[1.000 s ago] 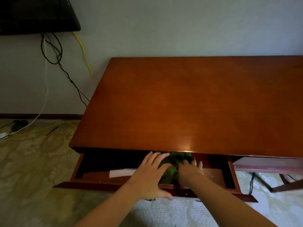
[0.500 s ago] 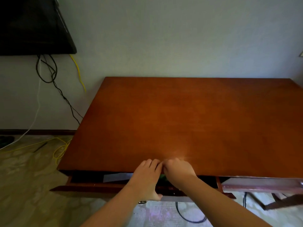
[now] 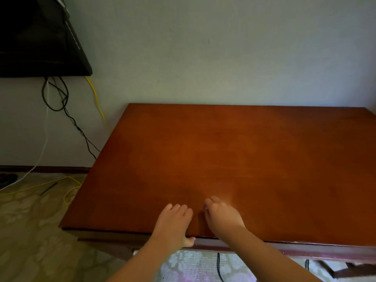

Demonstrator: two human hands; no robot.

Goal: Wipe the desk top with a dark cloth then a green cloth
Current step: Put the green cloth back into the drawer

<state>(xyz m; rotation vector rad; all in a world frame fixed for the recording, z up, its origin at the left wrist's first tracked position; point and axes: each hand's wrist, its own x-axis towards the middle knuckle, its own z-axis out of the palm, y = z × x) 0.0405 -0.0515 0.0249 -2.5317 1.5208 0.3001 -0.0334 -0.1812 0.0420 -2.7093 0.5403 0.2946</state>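
The reddish-brown desk top [image 3: 234,159] lies bare, and no cloth is visible anywhere. My left hand [image 3: 173,224] rests on the desk's front edge with its fingers flat on top and its thumb hooked under the edge against the drawer front [image 3: 205,244]. My right hand [image 3: 222,219] sits just to its right on the desk top, fingers curled in, with nothing visible in it. The drawer front lies tucked under the edge, and its inside is hidden.
The desk's back edge meets a pale wall. A black screen [image 3: 36,37] hangs at the upper left with black, white and yellow cables [image 3: 65,110] dangling below it. Yellow cable [image 3: 67,192] lies on the patterned carpet left of the desk. Another black cable [image 3: 218,267] hangs under the front.
The open drawer with the green cloth inside has slid in under the desk top. Both hands rose from the drawer to the desk's front edge. The view tilted up.
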